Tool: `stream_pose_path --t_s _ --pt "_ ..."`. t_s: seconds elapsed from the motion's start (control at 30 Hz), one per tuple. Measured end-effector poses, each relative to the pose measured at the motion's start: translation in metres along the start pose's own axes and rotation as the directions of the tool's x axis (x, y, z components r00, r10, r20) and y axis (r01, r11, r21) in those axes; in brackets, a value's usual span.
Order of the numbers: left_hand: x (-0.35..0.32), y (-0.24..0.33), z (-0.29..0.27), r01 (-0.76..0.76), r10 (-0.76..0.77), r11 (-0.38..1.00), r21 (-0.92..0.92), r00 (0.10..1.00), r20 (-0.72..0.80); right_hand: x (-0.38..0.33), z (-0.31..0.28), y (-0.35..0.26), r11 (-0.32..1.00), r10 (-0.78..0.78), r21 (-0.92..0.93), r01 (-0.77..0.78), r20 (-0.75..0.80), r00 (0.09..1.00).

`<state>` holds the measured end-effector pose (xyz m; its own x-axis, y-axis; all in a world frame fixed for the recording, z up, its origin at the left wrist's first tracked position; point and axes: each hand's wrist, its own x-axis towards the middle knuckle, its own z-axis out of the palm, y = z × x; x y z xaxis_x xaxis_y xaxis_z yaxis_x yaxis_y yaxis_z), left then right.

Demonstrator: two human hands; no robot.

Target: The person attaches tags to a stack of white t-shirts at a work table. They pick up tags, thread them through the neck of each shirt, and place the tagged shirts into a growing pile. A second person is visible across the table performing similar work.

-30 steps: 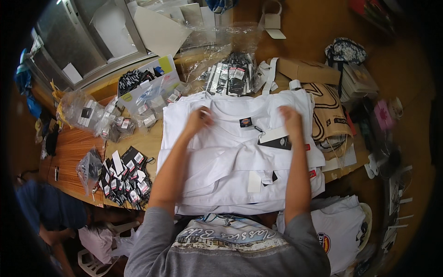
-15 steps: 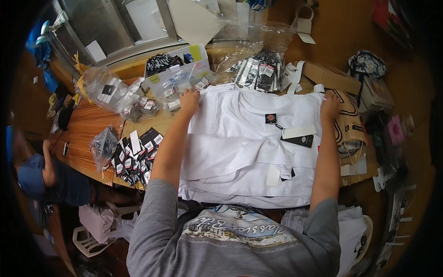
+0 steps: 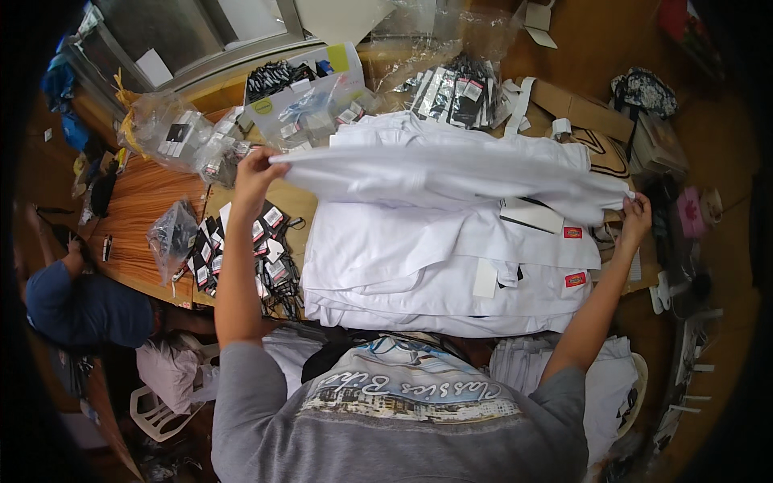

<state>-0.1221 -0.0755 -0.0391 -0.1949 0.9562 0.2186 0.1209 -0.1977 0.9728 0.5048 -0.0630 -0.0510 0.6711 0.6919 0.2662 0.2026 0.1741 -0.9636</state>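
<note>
A white T-shirt is stretched between my two hands, its upper part lifted off the pile and blurred by motion. My left hand pinches its left end, beside the heap of hang tags. At the opposite end, my right hand closes on a corner past the pile's right side. Below lie several stacked white T-shirts with a white tag and a small red label. Another white tag shows under the raised cloth. The raised shirt's neckline is hidden.
Black-and-white hang tags are heaped left of the pile. Behind stand a carton of black tags, clear plastic bags and packed tags. A cardboard box lies back right. A person in blue is at the left.
Both hands have come nearer and spread apart, raising the shirt's top edge and folding it over toward me. The neckline and its black label are now covered.
</note>
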Motion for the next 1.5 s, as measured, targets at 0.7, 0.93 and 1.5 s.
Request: stream_pose_path --t_s 0.7,0.93,1.5 --pt "-0.060 -0.021 -0.081 0.130 -0.206 0.719 0.682 0.978 0.030 -0.084 -0.075 0.004 0.697 -0.149 -0.665 0.268 0.231 0.961" --pt "-0.050 -0.086 -0.043 -0.142 -0.105 0.423 0.895 0.973 0.204 -0.125 -0.016 -0.040 0.716 -0.132 -0.579 0.389 0.435 0.891" --pt "0.002 0.031 0.032 0.040 0.031 0.885 -0.465 0.989 0.144 -0.206 0.167 -0.111 0.946 -0.309 0.205 0.252 0.807 0.503"
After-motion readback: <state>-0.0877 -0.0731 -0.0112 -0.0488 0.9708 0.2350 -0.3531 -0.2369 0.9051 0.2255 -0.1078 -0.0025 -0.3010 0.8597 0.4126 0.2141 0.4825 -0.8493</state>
